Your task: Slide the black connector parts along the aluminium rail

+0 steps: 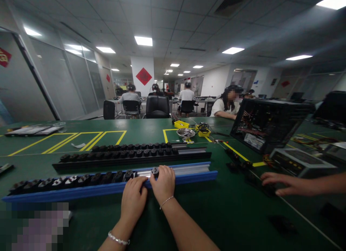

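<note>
Across the near part of the green table (pixel 108 227), as the head view shows, lies the blue rail (pixel 194 176), an open trough with a silvery inner face. In it, between the left-hand row of black blocks (pixel 97 179) and the bare right end, sits one separate black block (pixel 155 171). The right hand (pixel 164 184) has this block pinched, thumb at its near left and fingers curled along its right side. The left hand (pixel 133 195) rests on the rail's near wall with its fingers close together; whether they grip anything cannot be told. The block looks like light, hard plastic, probably steady when held by its two sides and kept clear of the slotted top. The rail seems long and stiff but may be slick on its smooth walls, so its outer edges look the safest hold. Farther back, two dark rails (pixel 193 155) carry more black blocks. Beyond them stands a metal bowl (pixel 185 133) with small pieces too tiny to identify, just beside a yellow bin (pixel 181 124) holding pale bits and another yellow bin (pixel 204 133) heaped with dark cable.
</note>
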A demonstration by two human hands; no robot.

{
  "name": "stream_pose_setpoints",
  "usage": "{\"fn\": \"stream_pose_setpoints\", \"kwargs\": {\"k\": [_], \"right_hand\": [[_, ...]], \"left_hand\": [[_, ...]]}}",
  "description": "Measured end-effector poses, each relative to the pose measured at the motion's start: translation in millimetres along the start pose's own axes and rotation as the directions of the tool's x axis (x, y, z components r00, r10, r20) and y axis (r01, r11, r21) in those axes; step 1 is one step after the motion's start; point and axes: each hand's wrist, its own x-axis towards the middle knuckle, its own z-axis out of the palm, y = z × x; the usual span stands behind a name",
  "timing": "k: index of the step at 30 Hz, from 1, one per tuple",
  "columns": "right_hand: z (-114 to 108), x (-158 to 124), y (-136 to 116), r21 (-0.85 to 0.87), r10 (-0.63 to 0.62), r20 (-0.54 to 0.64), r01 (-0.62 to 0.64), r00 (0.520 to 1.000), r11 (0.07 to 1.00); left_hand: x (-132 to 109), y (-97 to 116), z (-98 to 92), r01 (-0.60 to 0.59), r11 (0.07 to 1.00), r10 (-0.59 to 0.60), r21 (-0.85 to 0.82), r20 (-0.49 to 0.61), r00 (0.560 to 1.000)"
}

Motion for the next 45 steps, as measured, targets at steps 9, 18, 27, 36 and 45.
{"fn": "stream_pose_setpoints", "kwargs": {"k": [9, 18, 27, 36, 45], "right_hand": [[2, -1, 4, 0.026, -0.012, -0.013, 0.013, 1.000, 1.000], [2, -3, 4, 0.062, -0.004, -0.027, 0.005, 1.000, 0.998], [1, -4, 4, 0.070, 0.004, -0.035, -0.002, 0.999, 0.998], [1, -4, 7, 0.078, 0.016, -0.066, -0.011, 0.998, 0.997], [-1, -4, 15, 0.043, 0.036, -0.104, -0.031, 0.994, 0.999]], "left_hand": [[0, -1, 2.5, -0.011, 0.999, 0.011, 0.045, 0.007, 1.000], [0, 1, 1.3, -0.003, 0.998, 0.002, 0.061, 0.025, 1.000], [0, 0, 2.4, -0.022, 0.998, 0.021, 0.057, 0.009, 1.000], [-1, -2, 3.3, -0.029, 0.997, 0.029, 0.066, -0.010, 1.000], [-2, -3, 5.0, -0.040, 0.996, 0.041, 0.082, -0.015, 0.999]]}}
